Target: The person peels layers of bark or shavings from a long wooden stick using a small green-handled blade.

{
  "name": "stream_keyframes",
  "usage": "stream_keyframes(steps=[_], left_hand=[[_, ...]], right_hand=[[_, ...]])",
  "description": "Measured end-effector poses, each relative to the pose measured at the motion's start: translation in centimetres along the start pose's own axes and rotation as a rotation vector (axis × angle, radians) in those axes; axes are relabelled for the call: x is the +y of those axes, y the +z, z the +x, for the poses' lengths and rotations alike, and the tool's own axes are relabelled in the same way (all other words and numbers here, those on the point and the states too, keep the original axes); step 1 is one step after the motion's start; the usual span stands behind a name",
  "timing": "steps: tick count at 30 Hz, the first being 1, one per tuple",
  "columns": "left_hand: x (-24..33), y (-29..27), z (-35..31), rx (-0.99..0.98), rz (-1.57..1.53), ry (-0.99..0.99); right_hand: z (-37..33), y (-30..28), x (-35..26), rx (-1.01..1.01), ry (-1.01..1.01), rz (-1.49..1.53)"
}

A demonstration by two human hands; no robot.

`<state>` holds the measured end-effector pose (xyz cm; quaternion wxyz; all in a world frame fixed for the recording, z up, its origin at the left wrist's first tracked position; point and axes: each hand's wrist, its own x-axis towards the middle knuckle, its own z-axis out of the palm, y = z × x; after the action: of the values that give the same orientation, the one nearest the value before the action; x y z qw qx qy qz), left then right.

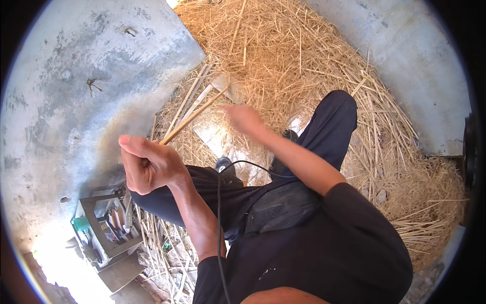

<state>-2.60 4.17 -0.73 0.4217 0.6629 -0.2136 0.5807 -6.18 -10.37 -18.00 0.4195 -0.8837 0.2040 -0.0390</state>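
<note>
Stick [195, 116] slants diagonally forward-right from left grip [151, 164].

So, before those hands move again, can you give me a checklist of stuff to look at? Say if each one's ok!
1. Stick held: ok. The left hand is closed around its near end.
2. Right hand ready: cannot tell. It's near the stick's far end, but blurry, so whether it holds or touches anything is unclear.
3. Cable away from the stick: ok. It crosses the person's front and lap, apart from the stick.
4. Floor tidy: not ok. Pale shavings are heaped in front.
5. Box off the lap: ok. It's beyond the left knee.
</note>
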Motion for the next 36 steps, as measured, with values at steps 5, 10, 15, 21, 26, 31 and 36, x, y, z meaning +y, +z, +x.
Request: stream_keyframes(steps=[5, 10, 15, 21, 26, 31, 36], left_hand=[[0.3, 0.4, 0.1, -0.031, -0.021, -0.014], [0.5, 0.4, 0.0, 0.001, 0.040, -0.117], [1.1, 0.7, 0.1, -0.002, 0.054, -0.119], [0.3, 0.5, 0.5, -0.023, 0.047, -0.163], [0.3, 0.4, 0.4, -0.048, -0.009, -0.090], [0.8, -0.2, 0.4, -0.064, 0.008, -0.076], [0.0, 0.5, 0.6, -0.026, 0.001, -0.130]], right_hand=[[1.0, 2.3, 15.1, 0.088, -0.070, -0.340], [-1.1, -2.2, 0.8, 0.072, -0.085, 0.181], [-1.8, 0.3, -0.8, 0.122, -0.188, 0.199], [-0.7, -1.7, -3.6, 0.204, -0.300, 0.173], [-0.3, -1.4, -0.6, 0.111, -0.235, 0.099], [1.2, -1.4, -1.5, 0.188, -0.213, 0.057], [-1.4, -0.7, -4.2, 0.336, -0.582, 0.172]])
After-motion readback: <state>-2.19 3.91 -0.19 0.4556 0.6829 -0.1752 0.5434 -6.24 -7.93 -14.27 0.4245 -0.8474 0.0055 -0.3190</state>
